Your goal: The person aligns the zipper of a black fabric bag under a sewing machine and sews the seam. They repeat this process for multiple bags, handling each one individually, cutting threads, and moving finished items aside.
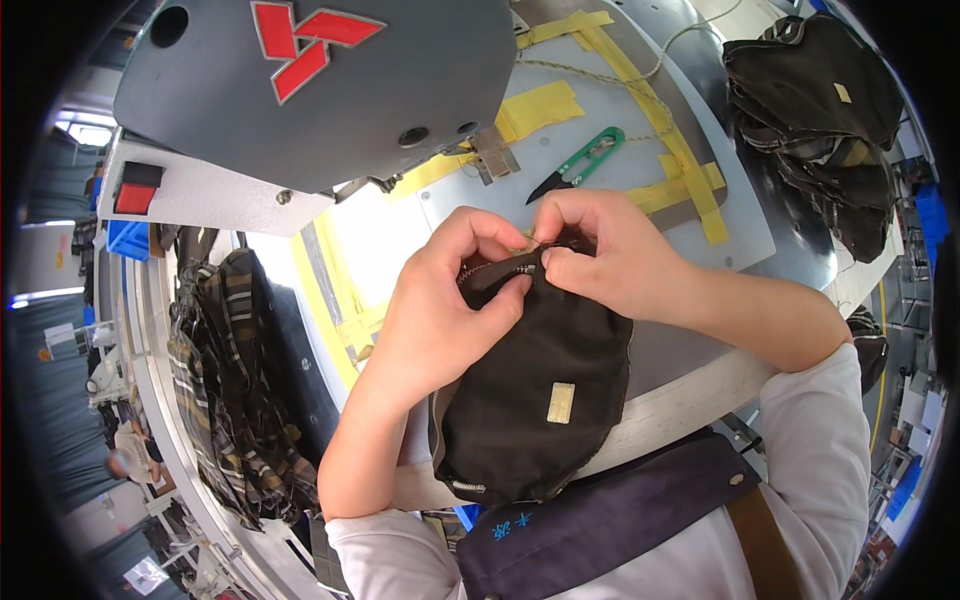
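Note:
Between my hands is a dark brown fabric pouch [530,390] with a zipper along its edge and a small cream label on its front. Its lower end hangs over the table's front edge. My left hand [440,300] pinches the zipper edge at the top, its thumb lying near the teeth. Close beside it, my right hand [600,250] grips the same top edge between thumb and fingers. The fingertips of both hands nearly meet there and partly hide the zipper end. Just beyond them lie green-handled thread snips [580,162] with dark blades.
A grey sewing machine head [330,100] with a red emblem overhangs the table at the far left. Yellow tape [690,190] marks the light work plate. More dark zippered pouches [815,110] are heaped at the far right; striped dark fabric [235,380] hangs at the left.

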The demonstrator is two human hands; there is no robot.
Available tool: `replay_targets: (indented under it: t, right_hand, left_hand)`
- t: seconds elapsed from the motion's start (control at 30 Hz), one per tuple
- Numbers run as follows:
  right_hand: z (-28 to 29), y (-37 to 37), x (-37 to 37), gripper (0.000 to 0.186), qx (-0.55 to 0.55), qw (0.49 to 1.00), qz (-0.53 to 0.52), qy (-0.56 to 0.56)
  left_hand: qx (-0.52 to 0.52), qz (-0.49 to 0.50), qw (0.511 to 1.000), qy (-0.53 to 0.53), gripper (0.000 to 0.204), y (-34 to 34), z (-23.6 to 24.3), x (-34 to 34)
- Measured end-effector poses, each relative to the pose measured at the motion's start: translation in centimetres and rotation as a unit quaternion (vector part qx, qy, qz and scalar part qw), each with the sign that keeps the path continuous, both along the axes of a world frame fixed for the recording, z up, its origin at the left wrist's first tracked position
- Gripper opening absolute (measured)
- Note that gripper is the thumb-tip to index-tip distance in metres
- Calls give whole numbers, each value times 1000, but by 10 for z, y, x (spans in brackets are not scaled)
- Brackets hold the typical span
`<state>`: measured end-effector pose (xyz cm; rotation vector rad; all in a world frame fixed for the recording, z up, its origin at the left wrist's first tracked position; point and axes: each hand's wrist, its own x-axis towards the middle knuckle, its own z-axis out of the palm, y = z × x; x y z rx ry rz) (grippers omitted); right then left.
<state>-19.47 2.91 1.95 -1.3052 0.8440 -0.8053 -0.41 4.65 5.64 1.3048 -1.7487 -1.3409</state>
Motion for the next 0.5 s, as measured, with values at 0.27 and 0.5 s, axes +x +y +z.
replay_targets:
  t: [0.27, 0.5]
  right_hand:
    - [3, -6, -6, 17, 34, 999, 38, -1]
    - [4, -9, -4, 32, 17, 997, 20, 66]
  left_hand:
    - [9, -16, 999, 36, 26, -8, -8, 9]
    - [-2, -28, 999, 31, 27, -7, -7, 11]
